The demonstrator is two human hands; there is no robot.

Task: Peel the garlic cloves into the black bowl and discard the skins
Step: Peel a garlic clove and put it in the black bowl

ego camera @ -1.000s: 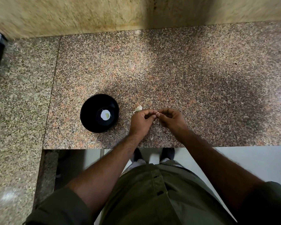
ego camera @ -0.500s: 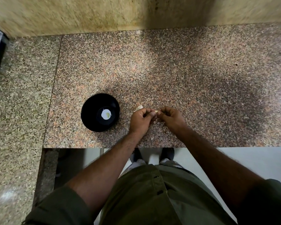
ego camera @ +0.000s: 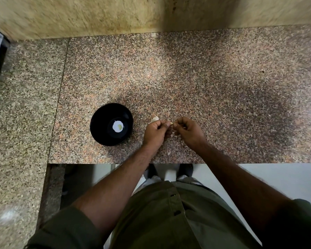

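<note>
— Hands first: what are they doing?

— I'm watching both meeting over the front of the counter (ego camera: 223,83). The left hand (ego camera: 155,132) is curling its fingers, and the right hand (ego camera: 188,131) is curling too; between their fingertips they're pinching a small clove (ego camera: 171,123). Only a pale sliver of it is showing, so I cannot tell how much skin is on it.

— And the grip on each side?

— Both are pressing in on the clove, thumb against forefinger. Something pale, a garlic piece (ego camera: 154,118), is poking out beyond the left knuckles; whether the hand is holding it or it is lying on the stone, I cannot tell.

— Where's the bowl sitting?

— The bowl (ego camera: 99,123) is standing on the counter just left of the left hand, apart from it. Inside, at the bottom, I'm seeing a white round patch with a yellowish spot.

— Any skins lying about?

— A few pale scraps (ego camera: 169,153) are lying on the stone below the hands, near the front edge.
</note>
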